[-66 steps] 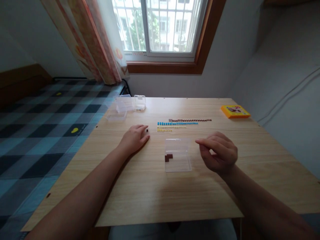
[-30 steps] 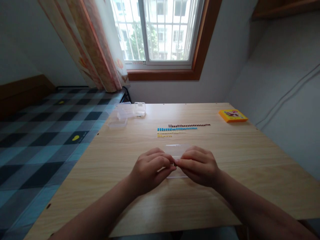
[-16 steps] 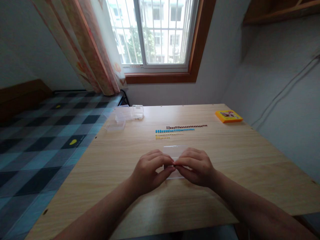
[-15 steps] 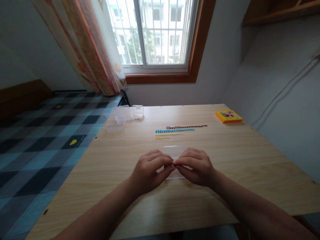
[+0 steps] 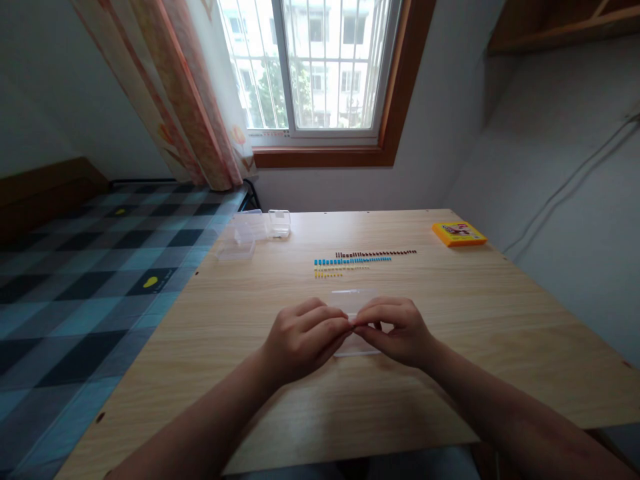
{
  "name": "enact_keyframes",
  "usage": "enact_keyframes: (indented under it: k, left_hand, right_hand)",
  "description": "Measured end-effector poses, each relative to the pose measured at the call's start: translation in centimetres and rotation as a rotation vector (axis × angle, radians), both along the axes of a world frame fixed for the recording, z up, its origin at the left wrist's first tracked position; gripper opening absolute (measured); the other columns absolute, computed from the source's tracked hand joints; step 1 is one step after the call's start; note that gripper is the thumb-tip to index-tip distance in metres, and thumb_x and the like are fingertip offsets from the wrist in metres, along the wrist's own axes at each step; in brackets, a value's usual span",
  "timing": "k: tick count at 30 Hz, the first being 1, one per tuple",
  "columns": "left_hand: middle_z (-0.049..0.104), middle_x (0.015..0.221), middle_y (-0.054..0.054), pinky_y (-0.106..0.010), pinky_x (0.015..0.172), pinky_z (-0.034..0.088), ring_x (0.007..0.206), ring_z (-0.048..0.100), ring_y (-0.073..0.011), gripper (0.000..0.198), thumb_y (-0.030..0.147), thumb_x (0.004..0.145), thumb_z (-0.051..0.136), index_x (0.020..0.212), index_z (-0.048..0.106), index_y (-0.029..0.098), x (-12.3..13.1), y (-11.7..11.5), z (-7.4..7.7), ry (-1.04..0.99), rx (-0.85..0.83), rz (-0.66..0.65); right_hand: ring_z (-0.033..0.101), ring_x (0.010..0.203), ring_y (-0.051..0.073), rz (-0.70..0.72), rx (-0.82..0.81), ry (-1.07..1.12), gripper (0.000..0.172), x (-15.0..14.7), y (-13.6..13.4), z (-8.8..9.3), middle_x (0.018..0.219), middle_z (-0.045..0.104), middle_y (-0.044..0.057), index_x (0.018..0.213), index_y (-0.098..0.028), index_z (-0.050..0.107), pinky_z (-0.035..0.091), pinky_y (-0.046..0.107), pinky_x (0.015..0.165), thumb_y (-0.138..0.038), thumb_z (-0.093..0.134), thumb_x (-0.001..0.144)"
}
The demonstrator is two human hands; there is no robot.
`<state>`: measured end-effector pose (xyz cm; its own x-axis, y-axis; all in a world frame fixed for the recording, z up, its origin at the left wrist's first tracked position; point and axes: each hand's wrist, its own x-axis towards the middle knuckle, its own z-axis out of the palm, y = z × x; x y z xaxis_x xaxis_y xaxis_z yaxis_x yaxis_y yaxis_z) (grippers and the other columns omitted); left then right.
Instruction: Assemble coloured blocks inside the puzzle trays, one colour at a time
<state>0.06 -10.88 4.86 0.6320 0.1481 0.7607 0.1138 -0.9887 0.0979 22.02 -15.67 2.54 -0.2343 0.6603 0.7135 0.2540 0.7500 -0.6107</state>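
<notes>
My left hand (image 5: 311, 337) and my right hand (image 5: 395, 331) meet fingertip to fingertip over a clear plastic box (image 5: 356, 345) on the table. Both are closed in a pinch, and whatever lies between the fingertips is too small or hidden to make out. Just beyond the box run rows of tiny pieces: a dark brown row (image 5: 375, 254), a blue row (image 5: 353, 261), a pale yellow row (image 5: 345, 268) and a short yellow row (image 5: 327, 275). My fingers cover part of the box.
Several clear plastic containers (image 5: 250, 230) stand at the table's back left. A flat orange-yellow box (image 5: 459, 234) lies at the back right of the wooden table (image 5: 500, 347). A bed with a checked cover (image 5: 125, 267) adjoins the left side, below a window (image 5: 325, 73).
The pinched fingertips have shifted slightly; my left thumb is now tucked more behind the fingers. The whole view has moved a little. The rows look the same.
</notes>
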Motion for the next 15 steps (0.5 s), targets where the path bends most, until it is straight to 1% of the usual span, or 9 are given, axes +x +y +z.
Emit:
enact_keyframes:
  k: [3, 7, 11, 15]
  left_hand:
    - [0.076, 0.095, -0.006, -0.028, 0.067, 0.056, 0.076, 0.064, -0.016, 0.017, 0.011, 0.09, 0.071, 0.106, 0.066, 0.015, -0.06, -0.04, 0.23, -0.01, 0.027, -0.004]
    - [0.075, 0.096, -0.006, -0.028, 0.067, 0.056, 0.077, 0.065, -0.0161, 0.018, 0.01, 0.091, 0.069, 0.107, 0.065, 0.016, -0.13, -0.08, 0.12, 0.0, 0.038, 0.012]
    - [0.074, 0.095, -0.005, -0.028, 0.068, 0.056, 0.077, 0.064, -0.0156, 0.016, 0.01, 0.091, 0.066, 0.105, 0.063, 0.017, -0.05, -0.04, -0.19, 0.017, 0.025, 0.024]
    - [0.072, 0.092, -0.005, -0.027, 0.067, 0.055, 0.076, 0.064, -0.0155, 0.013, 0.011, 0.09, 0.065, 0.1, 0.061, 0.017, 0.14, -0.03, -0.46, 0.039, 0.037, 0.025]
  right_hand:
    - [0.067, 0.066, 0.012, 0.017, -0.069, 0.022, 0.007, -0.1, 0.01, -0.13, 0.079, 0.076, 0.003, 0.094, -0.019, 0.076, 0.051, 0.021, 0.055, -0.015, 0.075, 0.088]
    - [0.07, 0.069, 0.013, 0.038, -0.14, 0.046, 0.007, -0.14, 0.11, -0.42, 0.082, 0.077, 0.004, 0.094, -0.021, 0.076, 0.052, 0.021, 0.056, -0.017, 0.076, 0.088]
    - [0.072, 0.075, 0.014, 0.052, -0.13, 0.055, 0.006, -0.2, 0.14, -0.4, 0.09, 0.079, 0.005, 0.092, -0.021, 0.076, 0.051, 0.02, 0.053, -0.02, 0.078, 0.087]
    - [0.068, 0.067, 0.012, 0.056, -0.121, 0.023, 0.003, -0.3, 0.1, -0.1, 0.086, 0.078, 0.005, 0.088, -0.02, 0.075, 0.047, 0.02, 0.051, -0.021, 0.077, 0.088]
